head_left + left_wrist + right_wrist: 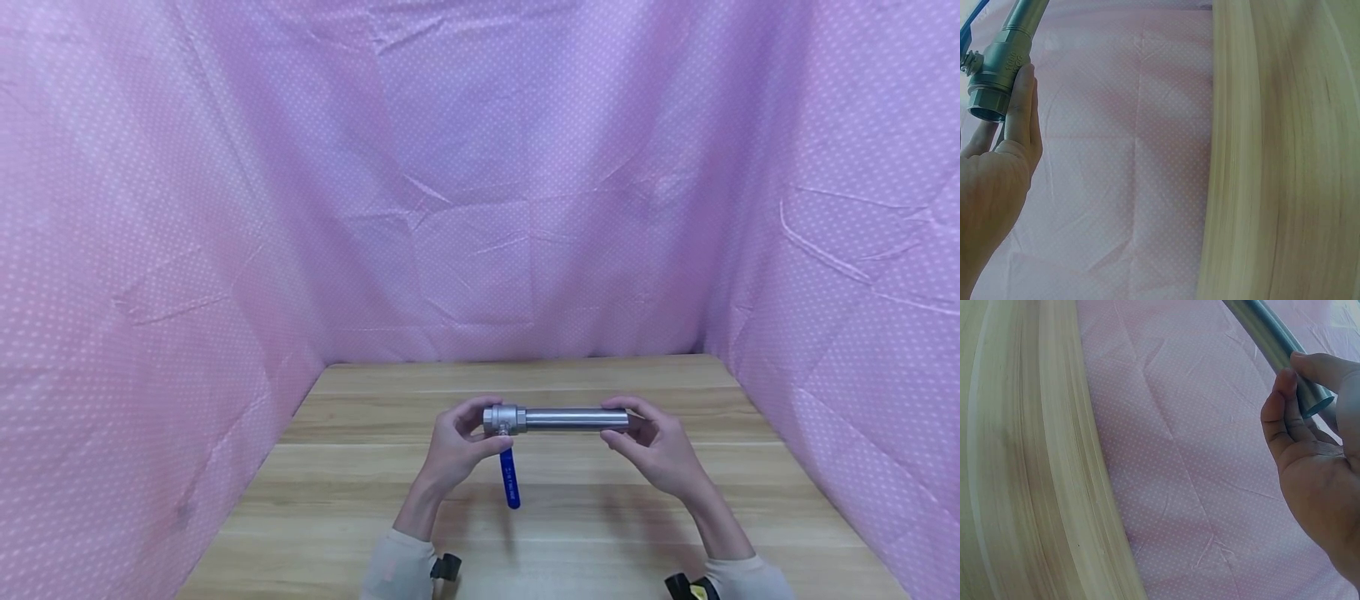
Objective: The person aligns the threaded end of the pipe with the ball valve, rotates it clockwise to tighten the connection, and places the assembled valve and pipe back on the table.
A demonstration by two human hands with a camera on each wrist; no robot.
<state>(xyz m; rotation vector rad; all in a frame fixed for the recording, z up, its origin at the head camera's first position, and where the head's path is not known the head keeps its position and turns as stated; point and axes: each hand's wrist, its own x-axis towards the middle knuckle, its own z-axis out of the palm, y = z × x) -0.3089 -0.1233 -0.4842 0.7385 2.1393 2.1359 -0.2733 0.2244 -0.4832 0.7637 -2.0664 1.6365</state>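
Note:
A metal ball valve (504, 419) with a blue lever handle (510, 479) is joined at its right side to a straight steel pipe (570, 419). My left hand (453, 446) grips the valve body between thumb and fingers, and the lever points down toward me. In the left wrist view the valve's open threaded end (988, 103) faces the palm. My right hand (662, 450) pinches the pipe's far right end, thumb on the near side. The right wrist view shows the pipe's hollow end (1317, 406) between those fingers. Both hands hold the piece level above the table.
Beneath the hands lies a wood-grain table (360, 467), with their shadows on it. Pink dotted cloth (480, 250) hangs behind the table and along both sides. Black straps with small devices (446, 567) sit at both wrists.

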